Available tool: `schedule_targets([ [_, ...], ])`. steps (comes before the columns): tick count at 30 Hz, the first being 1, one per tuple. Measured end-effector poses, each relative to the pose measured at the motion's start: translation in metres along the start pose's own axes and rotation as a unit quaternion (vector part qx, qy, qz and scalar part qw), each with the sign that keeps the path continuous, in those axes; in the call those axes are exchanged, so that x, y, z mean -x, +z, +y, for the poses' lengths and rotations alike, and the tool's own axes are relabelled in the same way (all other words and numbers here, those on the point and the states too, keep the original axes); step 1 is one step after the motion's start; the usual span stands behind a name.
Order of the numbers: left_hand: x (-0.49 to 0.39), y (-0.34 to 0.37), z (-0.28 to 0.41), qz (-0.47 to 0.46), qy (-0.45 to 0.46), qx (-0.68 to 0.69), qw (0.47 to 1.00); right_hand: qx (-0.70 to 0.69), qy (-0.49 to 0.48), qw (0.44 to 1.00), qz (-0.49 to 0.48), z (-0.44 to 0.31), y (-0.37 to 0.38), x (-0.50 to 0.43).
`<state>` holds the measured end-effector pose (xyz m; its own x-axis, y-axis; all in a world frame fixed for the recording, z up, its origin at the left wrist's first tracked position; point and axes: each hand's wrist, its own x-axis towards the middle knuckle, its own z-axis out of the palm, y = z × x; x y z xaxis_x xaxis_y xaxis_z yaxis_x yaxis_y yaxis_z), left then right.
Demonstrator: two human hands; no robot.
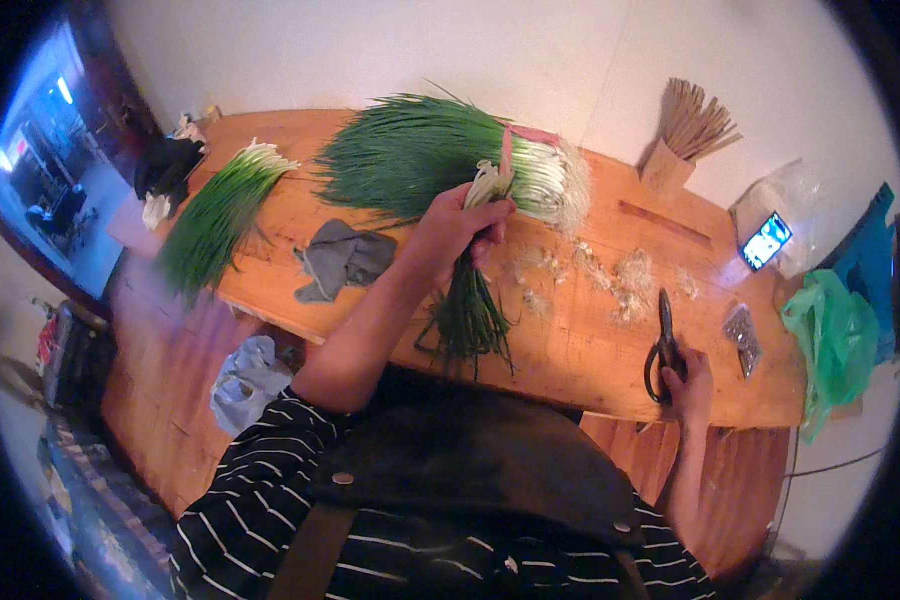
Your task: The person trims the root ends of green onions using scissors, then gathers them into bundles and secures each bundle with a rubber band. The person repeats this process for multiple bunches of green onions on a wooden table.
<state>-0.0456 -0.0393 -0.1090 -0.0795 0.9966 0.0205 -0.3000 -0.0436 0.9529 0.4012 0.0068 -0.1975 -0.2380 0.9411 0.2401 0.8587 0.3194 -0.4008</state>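
My left hand (pixel 469 225) grips a small bunch of chives (pixel 471 311). Its white ends (pixel 487 184) stick up above my fist, and the dark green leaves hang below it. Near the table's front right, my right hand (pixel 688 382) is closed around the handles of black scissors (pixel 666 330), whose blades point away from me. Behind my left hand lies a large bundle of long green onions or chives (pixel 412 150), tied with a pink band (pixel 507 146), roots to the right. A smaller untied pile of chives (pixel 221 202) rests at the table's left end, its leaves hanging past the edge.
Root trimmings (pixel 630 281) litter the wooden table (pixel 570 360). A grey cloth (pixel 345 255) lies left of my forearm. Along the right are a lit phone (pixel 766 241), a small clear packet (pixel 742 337), a green plastic bag (pixel 829 330), a wooden strip (pixel 664 223) and bundled brown strips (pixel 694 120).
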Motion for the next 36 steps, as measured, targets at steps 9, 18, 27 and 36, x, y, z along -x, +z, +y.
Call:
schedule_targets([
  [9, -0.006, 0.036, -0.006, -0.033, -0.007, -0.087, 0.996, -0.016, 0.004, 0.998, -0.058, -0.01, -0.006, -0.006],
  [18, -0.004, 0.06, -0.005, -0.042, -0.002, -0.065, 0.997, -0.46, 0.052, 0.886, -0.032, -0.02, -0.017, -0.004],
  [27, -0.004, 0.078, -0.007, -0.053, -0.008, -0.037, 0.998, -0.43, -0.058, 0.879, -0.197, -0.087, -0.003, -0.028],
  [36, -0.004, 0.08, -0.005, -0.118, -0.066, 0.054, 0.989, -0.377, -0.07, 0.901, -0.203, -0.111, -0.003, -0.043],
])
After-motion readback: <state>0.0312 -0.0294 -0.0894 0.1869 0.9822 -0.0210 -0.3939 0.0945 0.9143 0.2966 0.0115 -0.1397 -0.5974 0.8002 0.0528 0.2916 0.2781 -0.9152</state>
